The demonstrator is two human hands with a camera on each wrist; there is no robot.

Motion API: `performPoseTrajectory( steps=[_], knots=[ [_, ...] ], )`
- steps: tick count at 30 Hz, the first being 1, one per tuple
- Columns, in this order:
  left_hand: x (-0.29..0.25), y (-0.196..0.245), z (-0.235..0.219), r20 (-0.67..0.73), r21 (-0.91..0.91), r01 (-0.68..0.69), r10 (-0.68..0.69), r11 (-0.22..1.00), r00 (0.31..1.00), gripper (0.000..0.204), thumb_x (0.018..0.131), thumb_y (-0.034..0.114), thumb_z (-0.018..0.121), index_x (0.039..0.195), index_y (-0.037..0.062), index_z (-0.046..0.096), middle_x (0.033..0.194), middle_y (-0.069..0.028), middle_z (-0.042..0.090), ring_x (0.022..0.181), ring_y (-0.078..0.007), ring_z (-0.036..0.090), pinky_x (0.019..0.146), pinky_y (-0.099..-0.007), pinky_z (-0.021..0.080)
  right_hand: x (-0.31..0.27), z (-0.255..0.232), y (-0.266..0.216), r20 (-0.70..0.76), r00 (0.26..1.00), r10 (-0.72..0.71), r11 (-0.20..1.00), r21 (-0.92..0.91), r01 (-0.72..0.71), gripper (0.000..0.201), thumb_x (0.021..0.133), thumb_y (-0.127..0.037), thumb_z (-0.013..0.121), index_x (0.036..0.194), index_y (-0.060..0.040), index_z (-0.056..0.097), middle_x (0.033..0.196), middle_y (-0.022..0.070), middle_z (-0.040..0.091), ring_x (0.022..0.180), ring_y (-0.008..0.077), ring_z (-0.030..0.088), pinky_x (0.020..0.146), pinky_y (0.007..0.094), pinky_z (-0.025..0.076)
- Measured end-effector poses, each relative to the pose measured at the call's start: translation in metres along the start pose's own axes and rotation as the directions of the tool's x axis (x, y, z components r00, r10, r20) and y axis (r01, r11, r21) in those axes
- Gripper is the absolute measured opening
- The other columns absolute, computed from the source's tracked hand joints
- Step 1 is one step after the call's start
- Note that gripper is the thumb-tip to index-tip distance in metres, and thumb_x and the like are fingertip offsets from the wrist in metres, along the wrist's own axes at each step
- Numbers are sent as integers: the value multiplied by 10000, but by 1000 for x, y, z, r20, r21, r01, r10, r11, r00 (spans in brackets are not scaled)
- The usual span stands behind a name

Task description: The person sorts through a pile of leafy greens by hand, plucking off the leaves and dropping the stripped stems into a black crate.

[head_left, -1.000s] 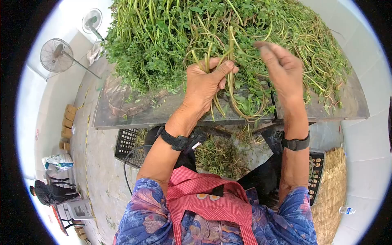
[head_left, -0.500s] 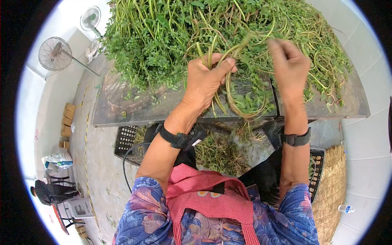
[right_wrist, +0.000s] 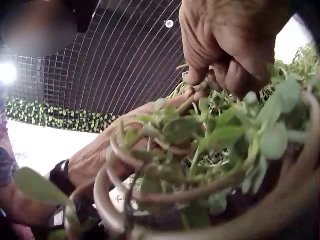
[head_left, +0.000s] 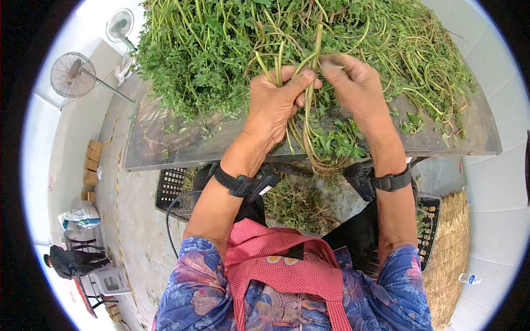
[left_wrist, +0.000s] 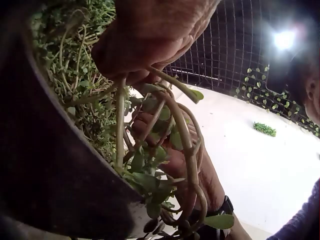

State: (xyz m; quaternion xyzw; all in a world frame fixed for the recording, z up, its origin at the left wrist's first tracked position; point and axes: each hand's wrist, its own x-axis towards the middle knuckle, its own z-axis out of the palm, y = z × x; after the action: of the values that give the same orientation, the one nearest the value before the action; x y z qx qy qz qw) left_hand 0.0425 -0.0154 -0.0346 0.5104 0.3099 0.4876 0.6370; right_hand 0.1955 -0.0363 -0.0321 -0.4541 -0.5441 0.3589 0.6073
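My left hand grips several long green stems between thumb and fingers, above the table's near edge. Cut ends stick up past the thumb. Below it the stems loop down, their leafy part hanging beside the table edge. Close to the left thumb, my right hand has its fingers curled and its thumb near the forefinger. Its fingertips sit right at the stems in the right wrist view; I cannot tell if they pinch one. In the left wrist view, thick curved stems partly hide the right hand.
A large heap of leafy green stems covers the back of the dark table. Black plastic crates stand below on either side. Plant scraps lie on the floor between the legs. Straw matting is at the right.
My right hand first drew away to the right, then came back left to the stems. The left hand kept its grip, while the stem loop swung and now hangs a little lower.
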Motion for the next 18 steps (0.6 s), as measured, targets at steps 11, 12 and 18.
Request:
performPoseTrajectory(
  steps=[11, 12, 18],
  knots=[
    [5, 12, -11, 55, -19, 27, -26, 999, 998, 119, 857, 146, 603, 908, 40, 619, 774, -44, 642, 515, -10, 451, 371, -138, 281, 21, -42, 9, -118, 985, 129, 788, 614, -30, 272, 910, -250, 532, 861, 17, 545, 657, 35, 482, 462, 53, 347, 357, 175, 245],
    [8, 13, -12, 44, -96, 16, -12, 995, 999, 123, 862, 136, 593, 921, 29, 609, 800, -61, 645, 523, -14, 462, 363, -130, 276, 16, -37, 7, -117, 985, 130, 788, 614, -31, 272, 910, -250, 532, 861, 17, 545, 657, 35, 482, 462, 53, 347, 357, 175, 245],
    [14, 17, -15, -8, -210, -100, 100, 973, 995, 81, 856, 96, 590, 885, 20, 597, 824, -113, 654, 544, -43, 540, 339, -138, 289, 1, -11, -10, 207, 958, 199, 897, 355, -263, 232, 915, -222, 510, 948, 3, 556, 593, -20, 442, 467, 28, 315, 358, 185, 231]
  ],
)
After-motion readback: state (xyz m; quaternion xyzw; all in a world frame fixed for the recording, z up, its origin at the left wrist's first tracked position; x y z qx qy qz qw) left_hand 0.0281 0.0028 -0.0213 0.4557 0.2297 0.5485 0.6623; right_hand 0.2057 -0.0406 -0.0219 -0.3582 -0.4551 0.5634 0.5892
